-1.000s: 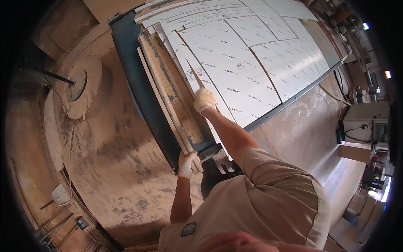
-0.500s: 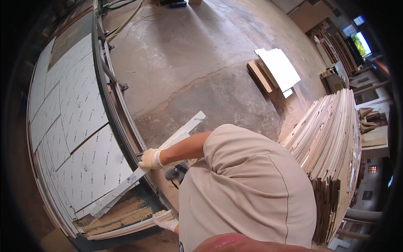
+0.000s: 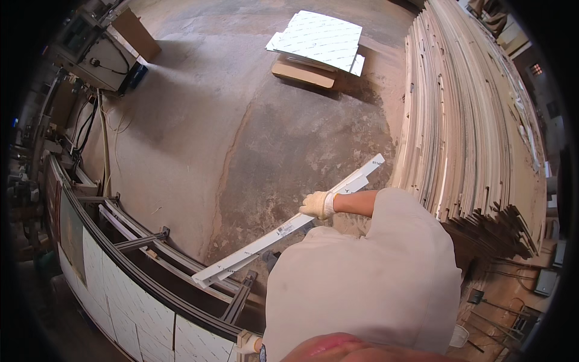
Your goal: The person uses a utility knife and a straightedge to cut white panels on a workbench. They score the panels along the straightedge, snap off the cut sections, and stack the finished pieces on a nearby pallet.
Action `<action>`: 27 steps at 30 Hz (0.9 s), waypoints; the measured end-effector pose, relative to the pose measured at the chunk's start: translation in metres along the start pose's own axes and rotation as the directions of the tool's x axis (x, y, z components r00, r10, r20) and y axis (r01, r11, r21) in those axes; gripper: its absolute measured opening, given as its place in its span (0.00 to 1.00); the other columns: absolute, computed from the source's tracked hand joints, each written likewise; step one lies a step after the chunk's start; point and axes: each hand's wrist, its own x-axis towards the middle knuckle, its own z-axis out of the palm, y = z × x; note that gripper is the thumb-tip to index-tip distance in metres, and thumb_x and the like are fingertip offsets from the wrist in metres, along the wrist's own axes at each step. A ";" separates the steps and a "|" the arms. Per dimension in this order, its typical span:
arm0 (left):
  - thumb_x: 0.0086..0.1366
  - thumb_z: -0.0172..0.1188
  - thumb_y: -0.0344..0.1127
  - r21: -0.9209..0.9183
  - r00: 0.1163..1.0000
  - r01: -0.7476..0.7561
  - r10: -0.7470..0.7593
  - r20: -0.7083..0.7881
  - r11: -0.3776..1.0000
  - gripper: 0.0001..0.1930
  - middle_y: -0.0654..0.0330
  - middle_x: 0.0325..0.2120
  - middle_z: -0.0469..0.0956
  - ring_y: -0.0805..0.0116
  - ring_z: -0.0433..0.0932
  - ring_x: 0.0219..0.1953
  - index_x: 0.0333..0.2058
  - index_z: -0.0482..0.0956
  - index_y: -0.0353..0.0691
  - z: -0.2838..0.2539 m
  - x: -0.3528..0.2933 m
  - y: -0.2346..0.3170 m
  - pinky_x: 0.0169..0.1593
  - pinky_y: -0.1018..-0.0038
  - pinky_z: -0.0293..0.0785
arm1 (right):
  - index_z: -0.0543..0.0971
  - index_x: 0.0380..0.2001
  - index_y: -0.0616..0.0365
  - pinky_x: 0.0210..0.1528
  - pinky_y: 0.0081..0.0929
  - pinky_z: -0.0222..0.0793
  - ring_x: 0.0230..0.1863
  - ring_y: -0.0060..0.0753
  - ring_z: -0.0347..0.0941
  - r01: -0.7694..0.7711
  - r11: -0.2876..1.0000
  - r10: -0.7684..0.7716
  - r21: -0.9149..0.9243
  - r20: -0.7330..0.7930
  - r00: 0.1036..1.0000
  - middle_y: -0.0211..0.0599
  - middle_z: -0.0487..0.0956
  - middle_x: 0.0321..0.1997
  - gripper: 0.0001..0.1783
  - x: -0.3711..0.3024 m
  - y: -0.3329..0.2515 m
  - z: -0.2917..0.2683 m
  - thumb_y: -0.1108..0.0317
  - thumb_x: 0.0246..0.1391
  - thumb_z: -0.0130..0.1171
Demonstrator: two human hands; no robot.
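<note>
My right hand [image 3: 316,206], in a cream knitted glove, is closed around a small bundle of long, narrow white-faced board strips [image 3: 259,247]. The bundle slants across in front of me, its far end over the floor and its near end over the metal frame at the left. My left hand [image 3: 248,344], gloved too, is at the lower left edge of my body. Its fingers close on the end of wooden strips [image 3: 242,335] by the table corner; most of that grip is cut off or hidden.
The long table's metal side frame [image 3: 163,283] runs along the left, with white printed panels [image 3: 139,308] on top. A tall stack of board offcuts [image 3: 458,120] stands to the right. Ahead, white panels [image 3: 322,39] lie on a brown board on the concrete floor. A machine cabinet [image 3: 102,60] is far left.
My body and view have turned rightward. My right hand has carried the white strips off the table top, out over the floor and frame. My left hand stays by the table corner.
</note>
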 end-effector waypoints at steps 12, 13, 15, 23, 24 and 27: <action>0.54 0.77 0.50 0.603 0.899 -0.210 0.394 -0.191 0.770 0.24 0.50 0.37 0.85 0.54 0.84 0.37 0.37 0.84 0.34 0.469 -0.031 -0.216 0.46 0.59 0.81 | 0.72 0.57 0.59 0.60 0.49 0.74 0.58 0.62 0.78 -0.673 0.064 0.906 0.737 0.240 0.348 0.60 0.81 0.55 0.30 -0.076 0.167 0.023 0.63 0.51 0.65; 0.54 0.78 0.50 0.651 0.895 -0.227 0.418 -0.154 0.724 0.25 0.50 0.37 0.85 0.54 0.84 0.38 0.38 0.85 0.33 0.507 -0.051 -0.248 0.46 0.59 0.81 | 0.71 0.57 0.59 0.61 0.49 0.73 0.59 0.62 0.78 -0.674 -0.032 0.923 0.738 0.280 0.263 0.61 0.81 0.56 0.30 -0.087 0.183 0.019 0.63 0.51 0.65; 0.50 0.83 0.46 0.604 0.981 -0.140 0.191 -0.020 0.785 0.31 0.51 0.43 0.84 0.59 0.81 0.35 0.46 0.83 0.31 0.578 -0.088 -0.316 0.39 0.61 0.82 | 0.71 0.57 0.62 0.62 0.48 0.73 0.60 0.63 0.77 -0.631 -0.206 0.942 0.748 0.325 0.078 0.64 0.80 0.54 0.33 -0.102 0.208 0.016 0.63 0.48 0.68; 0.55 0.76 0.36 0.770 0.711 -0.587 -0.295 0.638 0.251 0.22 0.59 0.35 0.83 0.65 0.80 0.34 0.45 0.80 0.33 0.729 -0.254 -0.589 0.41 0.63 0.78 | 0.72 0.59 0.67 0.62 0.43 0.73 0.58 0.59 0.79 -0.274 -0.476 0.876 0.835 0.423 -0.232 0.59 0.82 0.55 0.37 -0.171 0.301 0.038 0.73 0.42 0.70; 0.54 0.77 0.36 0.715 0.619 -0.676 -0.387 0.683 0.181 0.24 0.60 0.34 0.83 0.66 0.80 0.34 0.46 0.80 0.34 0.739 -0.282 -0.622 0.40 0.65 0.78 | 0.73 0.57 0.67 0.62 0.42 0.73 0.57 0.56 0.80 -0.243 -0.495 0.862 0.834 0.437 -0.257 0.56 0.83 0.53 0.35 -0.176 0.319 0.041 0.73 0.42 0.69; 0.52 0.77 0.37 0.628 0.451 -0.761 -0.564 0.692 0.163 0.21 0.60 0.33 0.83 0.66 0.80 0.34 0.41 0.79 0.34 0.745 -0.377 -0.716 0.42 0.65 0.78 | 0.76 0.54 0.67 0.59 0.41 0.75 0.54 0.51 0.82 -0.136 -0.497 0.855 0.857 0.457 -0.245 0.52 0.84 0.50 0.31 -0.199 0.378 0.050 0.73 0.42 0.69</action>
